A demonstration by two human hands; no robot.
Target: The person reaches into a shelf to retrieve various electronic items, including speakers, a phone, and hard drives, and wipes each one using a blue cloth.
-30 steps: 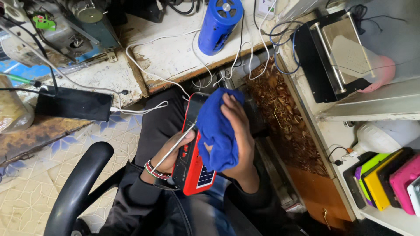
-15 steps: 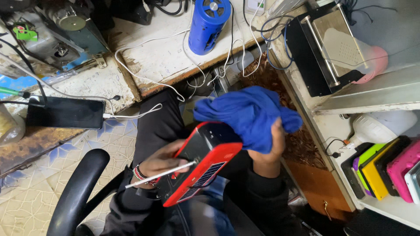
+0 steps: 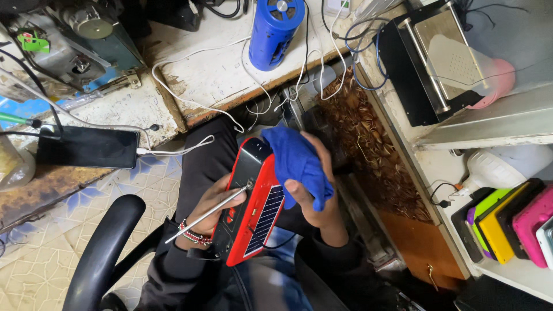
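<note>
The left hand (image 3: pixel 216 201) cradles a red and black plastic portable radio with a small dark solar panel (image 3: pixel 253 198) over the lap, its fingers wrapped around the radio's left edge, near the thin metal telescopic antenna (image 3: pixel 207 213) that slants out toward the chair. The right hand (image 3: pixel 317 196) presses a bunched blue soft cloth (image 3: pixel 296 161) against the radio's upper end, fingers closed on the fabric.

Wiping goes best, I judge, with short strokes along the casing, light pressure over the glossy panel, and care not to snag the slender antenna. The radio looks hard, smooth and boxy; the cloth looks fleecy and pliant.

Nearby, a blue cylindrical speaker (image 3: pixel 275 31) stands on the worn, chipped white table (image 3: pixel 213 75), and a black flat phone (image 3: pixel 86 148) lies on a white cable.
</note>
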